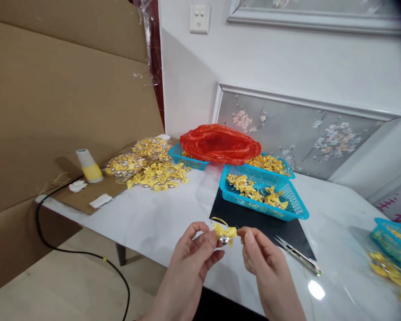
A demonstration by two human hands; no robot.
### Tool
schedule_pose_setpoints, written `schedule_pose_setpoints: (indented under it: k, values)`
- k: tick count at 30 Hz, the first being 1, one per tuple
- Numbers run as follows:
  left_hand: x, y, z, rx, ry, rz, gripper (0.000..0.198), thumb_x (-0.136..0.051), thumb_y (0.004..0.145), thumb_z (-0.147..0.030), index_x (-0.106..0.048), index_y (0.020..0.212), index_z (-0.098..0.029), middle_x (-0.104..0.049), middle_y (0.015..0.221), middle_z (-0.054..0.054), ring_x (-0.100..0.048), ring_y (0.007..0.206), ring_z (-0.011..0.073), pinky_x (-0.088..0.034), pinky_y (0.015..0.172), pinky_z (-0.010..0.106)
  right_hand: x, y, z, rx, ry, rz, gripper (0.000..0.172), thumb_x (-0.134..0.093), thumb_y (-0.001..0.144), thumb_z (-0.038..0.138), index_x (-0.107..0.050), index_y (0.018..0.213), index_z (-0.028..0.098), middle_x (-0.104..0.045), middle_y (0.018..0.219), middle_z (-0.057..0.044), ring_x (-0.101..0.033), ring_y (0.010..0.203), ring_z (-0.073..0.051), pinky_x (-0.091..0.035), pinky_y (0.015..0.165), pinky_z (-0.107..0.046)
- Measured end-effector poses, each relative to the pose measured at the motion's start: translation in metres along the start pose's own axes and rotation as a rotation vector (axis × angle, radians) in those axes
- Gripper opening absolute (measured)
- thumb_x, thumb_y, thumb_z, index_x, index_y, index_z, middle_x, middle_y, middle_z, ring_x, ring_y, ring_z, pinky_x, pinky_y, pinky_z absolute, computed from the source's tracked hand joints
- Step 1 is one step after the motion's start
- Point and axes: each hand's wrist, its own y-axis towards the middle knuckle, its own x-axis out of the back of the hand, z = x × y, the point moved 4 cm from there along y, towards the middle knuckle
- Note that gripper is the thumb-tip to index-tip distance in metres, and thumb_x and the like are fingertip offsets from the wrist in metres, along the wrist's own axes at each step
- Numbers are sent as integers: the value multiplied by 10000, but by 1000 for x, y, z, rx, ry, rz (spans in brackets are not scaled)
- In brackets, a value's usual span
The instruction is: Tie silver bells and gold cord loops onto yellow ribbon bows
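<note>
A yellow ribbon bow [219, 229] with a silver bell [224, 240] and a gold cord loop [220, 220] is held up over the table's front edge. My left hand [195, 256] pinches it from the left between thumb and fingers. My right hand [262, 256] is closed in a pinch at the bow's right edge; what lies between its fingertips is too small to make out. Just right of that hand, thread snips [297, 255] rest partly on a black mat [299, 232]. Beyond the hands stands a blue basket [263, 206] with several similar bows.
A red plastic bag [220, 145] lies over more blue baskets at the back. Loose bows [158, 174] and bagged bows [125, 165] are piled at left, near a white-and-yellow cone [89, 167]. Another basket [392, 245] stands at far right. A black cable [83, 253] hangs off the left side.
</note>
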Motion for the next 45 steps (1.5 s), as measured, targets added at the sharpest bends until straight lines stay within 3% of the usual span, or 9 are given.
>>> schedule_pose_setpoints:
  k: [3, 6, 10, 15, 21, 25, 34, 40, 45]
  values:
    - [0, -2, 0, -15, 44, 12, 136, -725, 854, -253, -599, 811, -229, -704, 814, -26, -583, 838, 142, -488, 798, 262, 5, 3, 15, 106, -138, 4, 400, -604, 875, 580, -658, 902, 184, -444, 654, 19, -366, 569, -128, -305, 506, -238]
    - [0, -3, -2, -42, 130, 57, 92, -726, 847, -271, -644, 841, -232, -712, 850, -9, -594, 868, 159, -483, 824, 276, -3, 6, 22, 190, -221, 126, 354, -600, 895, 519, -656, 787, 186, -510, 710, -9, -424, 604, -138, -356, 538, -242]
    - [6, -4, -14, -130, 339, 76, 188, -678, 867, -402, -710, 950, -235, -716, 962, 36, -610, 950, 215, -484, 873, 330, -13, 5, 21, 187, -223, 157, 362, -582, 908, 509, -633, 739, 192, -492, 706, -2, -413, 601, -135, -338, 545, -248]
    - [20, 1, -38, -245, 554, -6, 337, -600, 891, -502, -740, 850, -198, -704, 890, 49, -596, 883, 212, -451, 823, 289, -20, 6, 23, 185, -256, 226, 375, -561, 921, 510, -641, 750, 187, -487, 710, -5, -413, 604, -136, -324, 543, -254]
    - [15, 5, -50, -195, 585, 154, 315, -683, 840, -458, -715, 730, -165, -642, 715, 29, -542, 718, 182, -420, 684, 273, -29, 9, 27, 237, -315, 258, 359, -538, 935, 478, -611, 738, 186, -474, 688, 3, -417, 588, -130, -318, 522, -245]
    - [13, 2, -51, -134, 588, 246, 258, -705, 825, -415, -740, 749, -170, -659, 771, 49, -557, 776, 204, -431, 742, 294, -35, 9, 25, 163, -251, 273, 385, -546, 916, 514, -584, 724, 182, -496, 656, 6, -427, 587, -131, -319, 527, -245]
    - [11, 4, -45, -108, 678, 255, 311, -670, 860, -382, -648, 637, -167, -498, 636, -21, -394, 644, 142, -325, 613, 250, -31, 13, 38, 257, -314, 346, 300, -527, 950, 428, -662, 826, 190, -568, 800, -22, -456, 633, -134, -331, 559, -263]
    - [4, 6, -42, -87, 720, 270, 323, -689, 836, -406, -635, 640, -155, -526, 643, -8, -419, 661, 156, -331, 628, 262, -34, 16, 40, 30, -64, 498, 312, -635, 881, 449, -578, 751, 171, -526, 641, 23, -430, 601, -115, -322, 564, -234]
    - [4, 6, -38, -95, 648, 255, 288, -695, 841, -375, -614, 658, -168, -515, 657, -19, -409, 668, 151, -343, 644, 254, -36, 15, 28, -18, 115, 380, 409, -635, 869, 541, -505, 727, 179, -415, 620, 57, -313, 563, -88, -245, 510, -214]
